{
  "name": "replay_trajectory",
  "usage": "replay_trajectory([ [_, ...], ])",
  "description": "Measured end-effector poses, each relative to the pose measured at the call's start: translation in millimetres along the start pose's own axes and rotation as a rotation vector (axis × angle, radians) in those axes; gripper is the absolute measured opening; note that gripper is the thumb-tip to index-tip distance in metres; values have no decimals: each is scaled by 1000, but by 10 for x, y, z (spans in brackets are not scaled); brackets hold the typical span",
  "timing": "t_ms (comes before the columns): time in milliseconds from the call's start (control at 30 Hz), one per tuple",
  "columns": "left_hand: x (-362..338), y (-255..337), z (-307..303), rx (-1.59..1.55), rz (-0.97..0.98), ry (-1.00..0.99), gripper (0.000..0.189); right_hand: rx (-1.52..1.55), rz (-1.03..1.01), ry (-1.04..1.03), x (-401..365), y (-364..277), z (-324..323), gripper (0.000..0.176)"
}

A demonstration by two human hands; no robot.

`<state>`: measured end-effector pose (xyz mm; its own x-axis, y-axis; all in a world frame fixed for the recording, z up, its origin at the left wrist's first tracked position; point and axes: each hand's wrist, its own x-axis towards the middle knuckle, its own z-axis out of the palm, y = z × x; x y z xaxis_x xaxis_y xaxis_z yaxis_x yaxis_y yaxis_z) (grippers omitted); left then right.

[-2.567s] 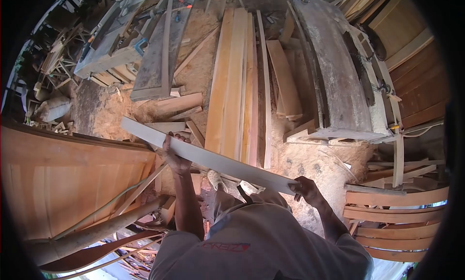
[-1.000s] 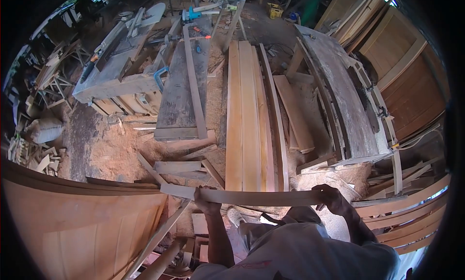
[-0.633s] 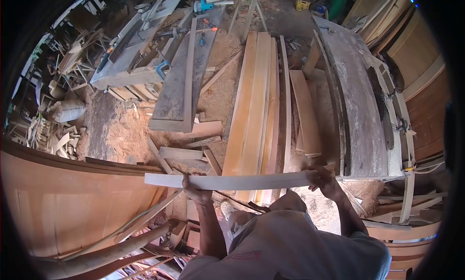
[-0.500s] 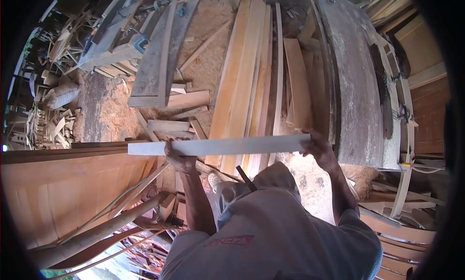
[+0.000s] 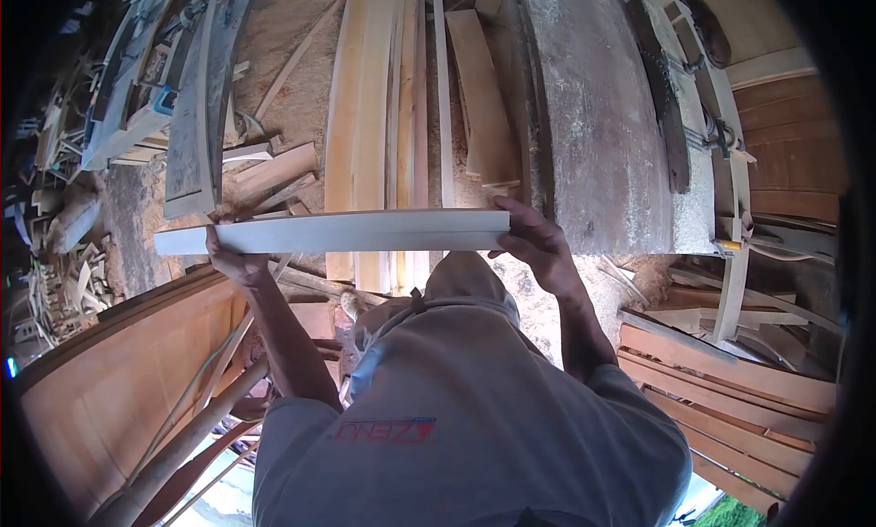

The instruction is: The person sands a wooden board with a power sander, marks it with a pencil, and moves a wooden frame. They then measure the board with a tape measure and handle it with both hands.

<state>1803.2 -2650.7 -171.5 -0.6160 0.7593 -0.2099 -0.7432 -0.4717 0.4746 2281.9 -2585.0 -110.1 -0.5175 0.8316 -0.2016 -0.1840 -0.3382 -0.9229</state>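
A long pale wooden board (image 5: 365,233) is held level across the front of my body, tapering a little at its left end. My left hand (image 5: 239,258) grips it some way in from that end, fingers wrapped round the edges. At the other end, my right hand (image 5: 534,242) pinches the board between thumb and fingers. Below and beyond it, long planks (image 5: 370,98) lie side by side on the sawdust-covered floor.
A wide dusty workbench (image 5: 593,116) stands to the right. On the left are a wooden panel (image 5: 100,381) and a narrow grey bench (image 5: 196,125). A shorter loose board (image 5: 484,98) rests beside the planks. Slatted wood (image 5: 730,408) sits at lower right.
The view has swung to the right, so the surroundings appear further left. The board, still in both hands, sits nearer my body and shows more of its broad face.
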Motion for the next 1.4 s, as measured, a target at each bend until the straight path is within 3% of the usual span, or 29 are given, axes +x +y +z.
replay_trajectory([
  [333, 154, 257, 80, 12, 66, -22, 19, -170, 99, 50, 93, 188, 207, 43],
  [467, 215, 236, 271, 13, 29, -35, 22, -318, 164, 44, 65, 272, 213, 50],
  [800, 589, -172, 573, 114, -118, -141, 19, -283, 181, 151, -291, 435, 252, 50],
  [933, 567, -560, 866, 175, -195, -188, 17, -262, 222, 212, -524, 467, 212, 52],
  [1033, 530, -1004, 1014, 160, -352, -215, 18, -459, 368, 280, -728, 341, 177, 60],
  [1200, 369, -2085, 1195, 237, -611, -227, 34, -471, 398, 403, -1212, 625, -18, 66],
  [1300, 98, -2780, 1441, 424, -769, -226, 56, -215, 392, 750, -1604, 983, -87, 61],
  [1400, -110, -3466, 1569, 549, -1027, -410, 70, -262, 324, 1007, -1924, 1237, -100, 65],
])
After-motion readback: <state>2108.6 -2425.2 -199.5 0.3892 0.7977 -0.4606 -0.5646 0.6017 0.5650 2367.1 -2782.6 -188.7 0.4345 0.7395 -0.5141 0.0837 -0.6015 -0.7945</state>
